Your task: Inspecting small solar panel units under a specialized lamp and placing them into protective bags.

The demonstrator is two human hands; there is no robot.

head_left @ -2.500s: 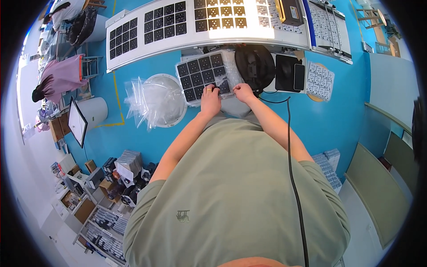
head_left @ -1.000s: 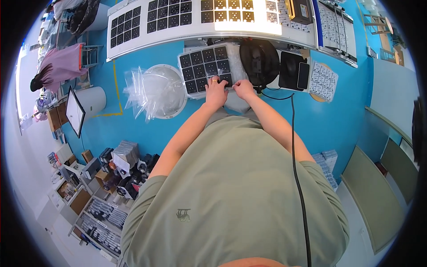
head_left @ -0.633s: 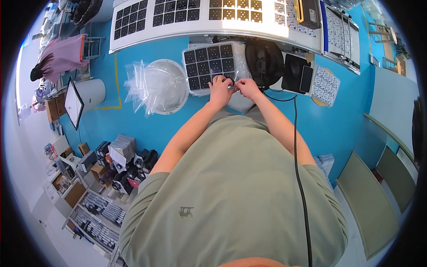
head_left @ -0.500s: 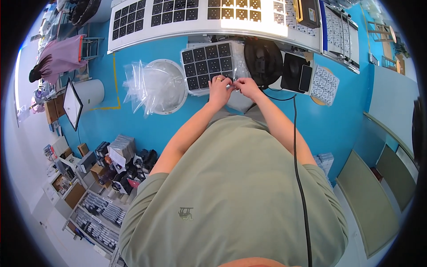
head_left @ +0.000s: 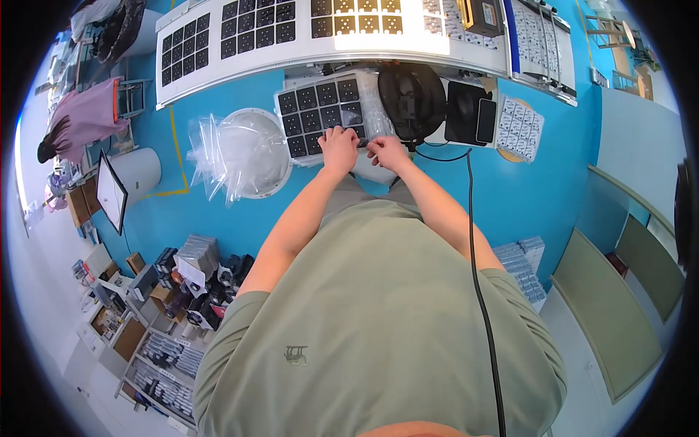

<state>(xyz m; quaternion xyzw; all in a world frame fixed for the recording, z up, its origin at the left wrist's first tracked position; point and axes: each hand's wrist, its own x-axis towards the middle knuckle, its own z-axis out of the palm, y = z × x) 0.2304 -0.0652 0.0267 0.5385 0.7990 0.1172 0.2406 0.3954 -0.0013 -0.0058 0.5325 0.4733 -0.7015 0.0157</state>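
A bright blue tabletop (head_left: 218,211) fills the upper half of the view from above, with the person's grey-green shirt (head_left: 378,320) filling the lower half. Along the tabletop's far edge runs a long white panel (head_left: 240,40) set with rows of small black squares. Toward the left side lies a heap of clear plastic bags (head_left: 237,153) over a round white dish. Near the middle of the tabletop, just in front of the person, sits a white tray (head_left: 317,113) holding a grid of black squares. To its right stands a round black device (head_left: 411,98), then a black pad (head_left: 466,113) with a dark phone-like slab on it, then a sheet of small pale tiles (head_left: 520,130) near the right edge. A black cable (head_left: 477,247) runs from the device down across the shirt.

The left hand (head_left: 338,148) rests on the tray's near edge, fingers curled down onto it. The right hand (head_left: 388,151) sits just beside it at the tray's near right corner, fingertips pinched together; what they pinch is too small to tell.
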